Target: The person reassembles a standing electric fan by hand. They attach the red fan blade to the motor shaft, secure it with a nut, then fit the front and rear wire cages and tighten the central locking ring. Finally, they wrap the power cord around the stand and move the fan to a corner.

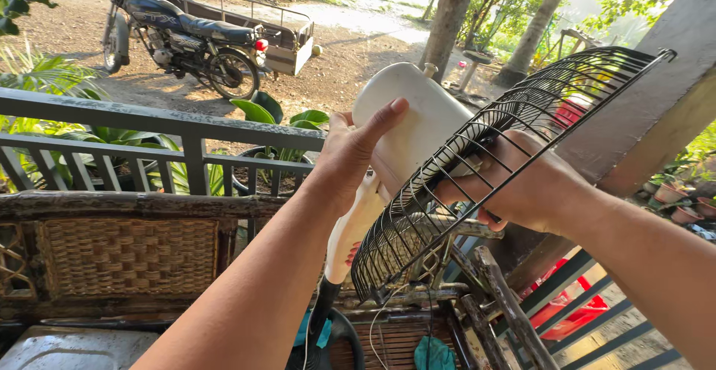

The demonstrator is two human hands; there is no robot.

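My left hand (349, 154) grips the white motor housing (406, 120) of an electric fan, fingers wrapped over its rounded back. My right hand (522, 183) reaches through from the front and holds the black wire rear grille (537, 105), which sits tilted around the housing. The fan's white neck (350, 228) runs down to a dark stand (321, 318) below.
A woven rattan bench back (127, 254) lies low left, with a grey metal railing (149, 120) behind it. A parked motorcycle with a sidecar (186, 38) stands on the dirt yard. A wooden chair frame (492, 295) and a red plastic item (570, 310) sit lower right. A concrete post (671, 109) rises at right.
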